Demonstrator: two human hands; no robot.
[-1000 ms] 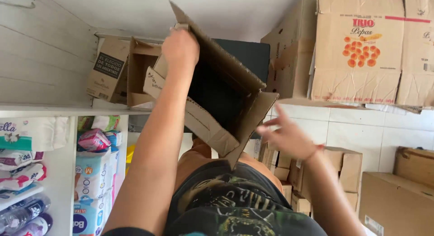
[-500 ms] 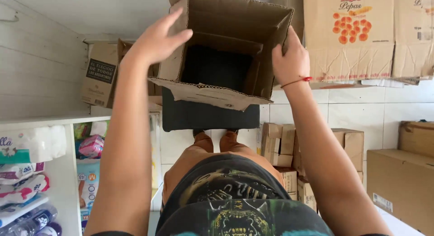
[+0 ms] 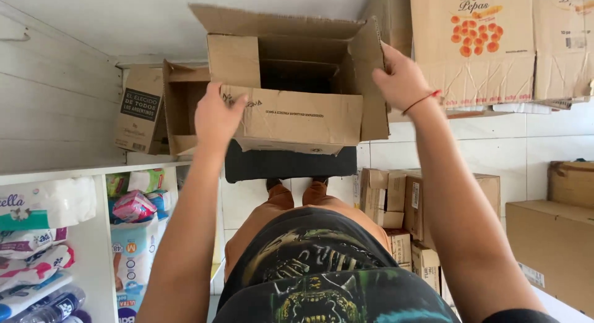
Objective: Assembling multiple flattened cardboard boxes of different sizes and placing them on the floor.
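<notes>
An open, empty brown cardboard box (image 3: 291, 116) is held up in front of me, its opening turned toward the camera and its flaps spread. My left hand (image 3: 216, 116) grips its lower left edge by the front flap. My right hand (image 3: 402, 81), with a red cord at the wrist, holds the right side flap. Below the box I see my dark printed shirt, orange trousers and shoes on a dark mat (image 3: 288, 165).
Another open cardboard box (image 3: 179, 106) stands behind on a white shelf (image 3: 80, 171). Stacked cardboard cartons (image 3: 473, 44) fill the right side, with more boxes (image 3: 557, 242) lower down. Packets of paper goods and diapers (image 3: 133, 236) fill the left shelving.
The box has turned from a tilted, one-handed hold to level with its opening facing me. My right hand came up onto the right flap and my left slid down to the front edge.
</notes>
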